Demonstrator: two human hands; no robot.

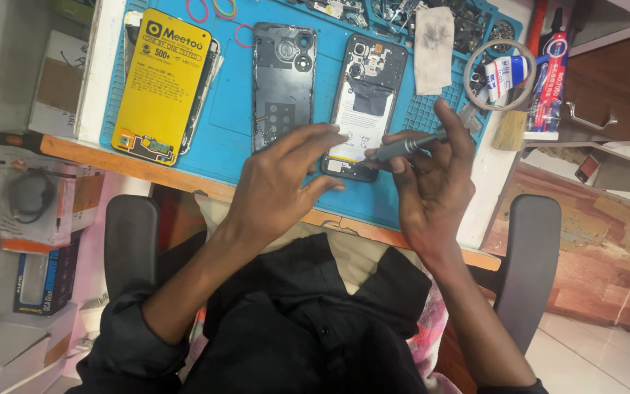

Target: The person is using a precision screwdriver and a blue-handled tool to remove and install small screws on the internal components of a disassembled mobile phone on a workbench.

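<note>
Now right hand (435, 186) clamped on grey screwdriver (402, 147), tip at lower edge of opened phone (364, 102) on blue mat (227, 138). Left hand (282, 182) fingers spread, loose, fingertips touching phone. Detached back cover (282, 80) just beside.

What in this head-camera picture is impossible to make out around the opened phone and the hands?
- Head view: the screwdriver tip is hidden behind the left hand fingers, so its contact point on the opened phone cannot be told.
- The phone's lower end is covered by both hands; the right hand hides its corner.
- Small parts at the blue mat top are cut off by the edge and too small.
- The back cover bottom is hidden by the left hand.
</note>
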